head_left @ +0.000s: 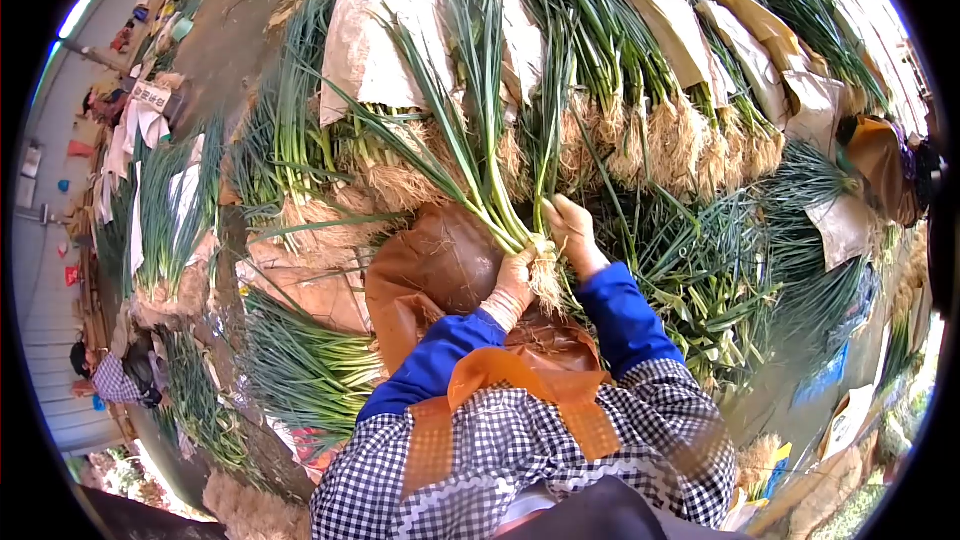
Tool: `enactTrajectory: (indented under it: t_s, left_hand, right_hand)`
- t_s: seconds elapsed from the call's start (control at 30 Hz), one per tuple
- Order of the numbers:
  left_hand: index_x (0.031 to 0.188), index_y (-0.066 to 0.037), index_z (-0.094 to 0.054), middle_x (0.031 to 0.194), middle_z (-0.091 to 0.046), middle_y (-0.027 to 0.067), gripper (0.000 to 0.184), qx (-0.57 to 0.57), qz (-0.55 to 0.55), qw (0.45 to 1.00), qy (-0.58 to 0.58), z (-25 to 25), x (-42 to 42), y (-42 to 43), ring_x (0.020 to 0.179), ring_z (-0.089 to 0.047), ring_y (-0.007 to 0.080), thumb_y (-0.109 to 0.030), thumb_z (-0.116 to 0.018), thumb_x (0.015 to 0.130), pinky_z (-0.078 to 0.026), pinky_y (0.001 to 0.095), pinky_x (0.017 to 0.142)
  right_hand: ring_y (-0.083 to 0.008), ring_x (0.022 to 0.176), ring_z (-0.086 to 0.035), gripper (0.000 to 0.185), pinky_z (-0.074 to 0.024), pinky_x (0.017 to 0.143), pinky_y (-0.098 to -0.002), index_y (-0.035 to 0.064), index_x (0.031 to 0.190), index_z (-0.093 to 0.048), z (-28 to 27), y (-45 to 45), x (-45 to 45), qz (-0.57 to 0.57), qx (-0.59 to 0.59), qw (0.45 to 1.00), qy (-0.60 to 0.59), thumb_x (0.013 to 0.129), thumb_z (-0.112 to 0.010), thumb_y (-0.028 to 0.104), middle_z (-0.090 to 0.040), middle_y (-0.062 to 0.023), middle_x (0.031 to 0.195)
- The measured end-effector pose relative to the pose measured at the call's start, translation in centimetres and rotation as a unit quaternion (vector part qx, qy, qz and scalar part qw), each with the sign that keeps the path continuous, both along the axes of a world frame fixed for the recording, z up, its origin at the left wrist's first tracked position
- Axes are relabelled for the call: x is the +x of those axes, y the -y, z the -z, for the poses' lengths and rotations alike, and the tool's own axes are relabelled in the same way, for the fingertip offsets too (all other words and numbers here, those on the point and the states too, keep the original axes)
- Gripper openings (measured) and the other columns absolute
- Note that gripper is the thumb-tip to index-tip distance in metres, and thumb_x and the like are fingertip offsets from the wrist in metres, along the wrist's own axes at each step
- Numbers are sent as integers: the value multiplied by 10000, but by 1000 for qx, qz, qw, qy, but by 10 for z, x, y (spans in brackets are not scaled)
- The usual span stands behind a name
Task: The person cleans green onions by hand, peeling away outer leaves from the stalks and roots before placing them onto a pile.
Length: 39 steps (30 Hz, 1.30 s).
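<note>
My left hand [514,280] is wrapped round the white stems of a bunch of green onions [490,172], just above its pale roots [547,280]. The long green leaves point away from me over a beige sack. My right hand [572,230] is at the right side of the bunch, its fingers pinched round a thin stalk beside it. Below my hands a brown apron [440,265] covers my lap.
Rows of onions with roots [690,145] and beige sacks [375,35] lie ahead. Loose leaves [700,280] are heaped at the right, and more onions [310,360] lie at the left. Another person [118,378] is at the far left.
</note>
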<state>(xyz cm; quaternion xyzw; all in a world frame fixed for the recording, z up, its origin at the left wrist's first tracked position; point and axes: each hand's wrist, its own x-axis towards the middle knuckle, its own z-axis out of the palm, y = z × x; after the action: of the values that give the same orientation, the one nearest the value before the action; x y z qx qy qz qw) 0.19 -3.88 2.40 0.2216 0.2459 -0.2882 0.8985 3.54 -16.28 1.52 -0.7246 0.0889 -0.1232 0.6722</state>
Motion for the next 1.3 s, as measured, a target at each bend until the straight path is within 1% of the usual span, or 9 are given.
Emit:
enactTrajectory:
  t_s: [0.2,0.27,0.3,0.43,0.63,0.73,0.83,1.07,1.3]
  left_hand:
    - [1019,-25,-550,796,-577,81,252,-157,30,986,-53,0,11,-16,612,-530,170,-140,-603,800,-484,298,528]
    - [979,-36,-578,766,-600,74,240,-198,58,978,-30,-13,11,-18,580,-535,181,-171,-617,783,-492,303,499]
    - [964,-37,-574,771,-593,70,236,-190,48,979,-48,-9,12,-18,570,-520,174,-179,-617,781,-476,304,473]
    - [995,-55,-560,743,-574,68,266,-155,70,985,-16,-12,12,-16,566,-527,162,-251,-587,818,-466,304,440]
    - [972,-19,-568,796,-616,90,153,-13,-16,1000,-20,-2,12,-13,640,-604,173,-99,-573,842,-505,266,522]
    - [972,-21,-563,734,-594,66,151,56,-39,998,18,5,14,-11,574,-588,156,-45,-589,825,-499,271,484]
    - [960,-18,-567,751,-595,51,173,126,-3,990,65,-2,7,-3,608,-590,146,11,-602,793,-496,258,505]
    - [1044,0,-572,800,-593,26,269,253,19,957,138,5,6,4,665,-585,130,33,-611,780,-493,248,595]
    - [1023,22,-578,878,-615,73,196,139,-8,988,68,3,6,3,754,-601,173,2,-544,831,-512,286,657]
  right_hand:
    - [-96,524,-535,167,-412,464,-236,83,806,-599,-103,101,-85,-234,78,905,-347,866,-574,237,-604,-1,650]
    - [-191,584,-618,278,-478,506,-316,94,860,-628,-34,158,-93,-142,-587,725,-331,809,-607,367,-640,-68,676]
    - [-273,654,-637,369,-500,566,-372,109,868,-641,-39,154,-76,-140,-598,654,-442,755,-620,460,-637,-94,681]
    - [-213,862,-625,337,-480,773,-281,60,1028,-613,-85,47,-35,-136,126,962,-200,815,-638,320,-647,-130,884]
    - [-258,526,-533,264,-429,521,-368,33,718,-550,-83,31,-31,-280,-381,881,25,831,-600,267,-516,-155,596]
    - [-223,523,-524,281,-448,530,-333,45,660,-557,-110,66,-55,-384,-129,908,-109,825,-610,266,-525,-115,588]
    - [-213,550,-533,257,-450,534,-327,67,820,-600,-80,96,-48,-191,-573,789,-110,776,-665,312,-542,-78,617]
    - [-214,626,-583,207,-473,573,-299,81,909,-632,-57,28,3,-72,-218,973,-20,766,-682,223,-598,-98,721]
    - [-266,518,-558,142,-439,494,-374,136,688,-515,-74,22,-24,-99,-534,838,61,810,-564,190,-530,-65,547]
